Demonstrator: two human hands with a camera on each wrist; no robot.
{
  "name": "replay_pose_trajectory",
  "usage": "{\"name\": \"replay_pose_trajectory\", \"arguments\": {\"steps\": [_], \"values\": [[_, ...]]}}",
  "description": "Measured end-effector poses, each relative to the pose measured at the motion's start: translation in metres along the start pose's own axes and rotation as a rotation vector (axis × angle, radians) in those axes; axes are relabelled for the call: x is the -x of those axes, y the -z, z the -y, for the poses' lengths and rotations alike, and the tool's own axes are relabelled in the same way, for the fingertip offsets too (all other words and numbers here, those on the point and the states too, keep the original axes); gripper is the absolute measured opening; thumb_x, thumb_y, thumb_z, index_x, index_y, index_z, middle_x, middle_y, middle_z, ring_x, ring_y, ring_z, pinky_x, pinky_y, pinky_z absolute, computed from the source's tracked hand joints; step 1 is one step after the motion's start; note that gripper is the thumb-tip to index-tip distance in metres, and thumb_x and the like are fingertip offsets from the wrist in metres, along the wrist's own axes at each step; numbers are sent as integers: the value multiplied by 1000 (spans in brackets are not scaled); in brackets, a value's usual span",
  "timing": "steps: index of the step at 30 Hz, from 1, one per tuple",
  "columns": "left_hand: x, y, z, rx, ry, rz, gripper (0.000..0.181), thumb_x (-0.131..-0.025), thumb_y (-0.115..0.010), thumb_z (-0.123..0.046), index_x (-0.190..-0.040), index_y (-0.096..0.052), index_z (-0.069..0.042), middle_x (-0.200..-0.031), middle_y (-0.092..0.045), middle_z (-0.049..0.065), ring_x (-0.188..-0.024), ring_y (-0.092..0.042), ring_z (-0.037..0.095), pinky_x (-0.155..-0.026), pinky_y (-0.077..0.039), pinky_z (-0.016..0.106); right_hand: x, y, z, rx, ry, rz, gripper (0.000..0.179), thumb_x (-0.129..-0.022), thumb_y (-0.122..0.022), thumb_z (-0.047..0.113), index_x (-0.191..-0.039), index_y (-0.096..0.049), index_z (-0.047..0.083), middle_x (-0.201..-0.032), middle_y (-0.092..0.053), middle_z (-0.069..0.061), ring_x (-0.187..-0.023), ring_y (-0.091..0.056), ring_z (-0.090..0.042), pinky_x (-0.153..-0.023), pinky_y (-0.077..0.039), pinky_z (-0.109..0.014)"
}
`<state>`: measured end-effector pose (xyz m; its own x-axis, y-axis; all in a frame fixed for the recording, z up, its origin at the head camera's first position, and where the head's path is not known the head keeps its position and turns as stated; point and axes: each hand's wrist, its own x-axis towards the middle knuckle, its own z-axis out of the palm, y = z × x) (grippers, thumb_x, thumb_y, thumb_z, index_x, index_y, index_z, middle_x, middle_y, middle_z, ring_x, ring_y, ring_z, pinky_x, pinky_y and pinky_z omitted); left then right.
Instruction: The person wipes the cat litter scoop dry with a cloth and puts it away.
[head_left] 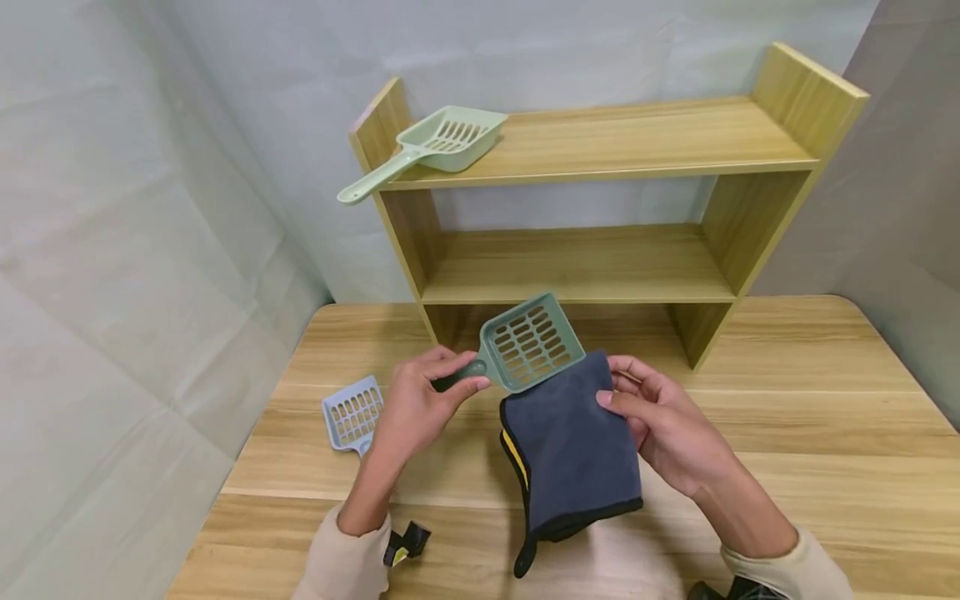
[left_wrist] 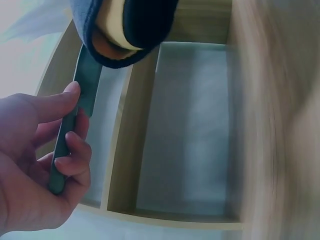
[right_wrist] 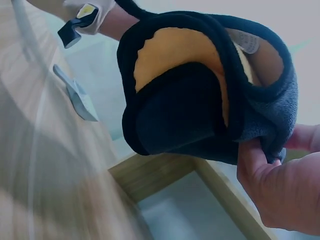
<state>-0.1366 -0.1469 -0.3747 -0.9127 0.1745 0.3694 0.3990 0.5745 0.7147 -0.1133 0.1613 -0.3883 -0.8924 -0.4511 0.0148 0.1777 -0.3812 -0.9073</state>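
My left hand grips the handle of a dark green slotted litter scoop, and the left wrist view shows its fingers curled round the handle. In my right hand a folded dark grey cloth with black edging and a yellow inner side is pinched at its edge. The cloth's upper edge overlaps the lower rim of the scoop in the head view. From the right wrist, the cloth's folds open toward the camera, showing the yellow lining and a small white label.
A wooden shelf unit stands at the back of the wooden table. On its top board, at the left, lies a pale green scoop with its handle jutting past the front edge. A light blue scoop lies on the table left of my left arm.
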Motion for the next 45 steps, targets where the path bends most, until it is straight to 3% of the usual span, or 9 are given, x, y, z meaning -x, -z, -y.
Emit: {"name": "replay_pose_trajectory", "arguments": {"steps": [8,15,23,26,33,38,45], "values": [[0,-6,-1,-7,-47,-10,42,-88,-90,-19,-126,-79,-3,-101,-80,7,-93,-75,22,-75,-56,33,-3,-11,-9,65,-50,-51,31,-104,-62,0,-131,-54,13,-117,-61,4,-98,-63,-8,-79,-57,-19],[2,-14,-4,8,-63,-19,41,-89,-89,-18,-126,-79,-4,-100,-80,6,-87,-73,17,-71,-54,30,-2,-19,-16,54,-73,20,33,-104,-63,1,-135,-53,9,-122,-65,0,-100,-68,-11,-82,-60,-24],[2,-17,-5,42,-78,-17,41,-89,-89,-16,-126,-78,-2,-99,-79,7,-86,-75,19,-71,-56,30,-2,-25,-20,89,-103,19,34,-104,-65,4,-135,-53,9,-125,-64,1,-100,-67,-10,-82,-58,-23],[2,-16,-4,31,-77,-16,41,-89,-89,-16,-127,-78,-2,-100,-79,6,-89,-76,20,-75,-58,31,-3,-23,-19,90,-91,11,34,-104,-64,3,-135,-53,8,-124,-65,1,-101,-66,-10,-82,-59,-23],[1,-8,-2,7,-36,-11,43,-89,-89,-18,-128,-78,-2,-103,-80,7,-93,-74,20,-75,-54,29,-3,-12,-8,82,-41,-96,30,-104,-63,0,-129,-59,16,-116,-62,6,-97,-63,-7,-77,-54,-18],[1,-1,-2,-10,-7,2,42,-90,-88,-20,-128,-78,-4,-103,-80,6,-94,-73,19,-75,-54,30,-1,-1,-2,28,17,-43,31,-106,-58,-2,-133,-59,14,-117,-67,3,-92,-72,-8,-75,-61,-24],[-1,1,-2,-18,1,2,42,-89,-89,-21,-126,-79,-4,-102,-80,6,-96,-74,21,-77,-57,35,-2,-3,-3,10,4,-26,33,-106,-58,-4,-134,-59,13,-119,-68,2,-91,-73,-9,-75,-61,-24]]}}
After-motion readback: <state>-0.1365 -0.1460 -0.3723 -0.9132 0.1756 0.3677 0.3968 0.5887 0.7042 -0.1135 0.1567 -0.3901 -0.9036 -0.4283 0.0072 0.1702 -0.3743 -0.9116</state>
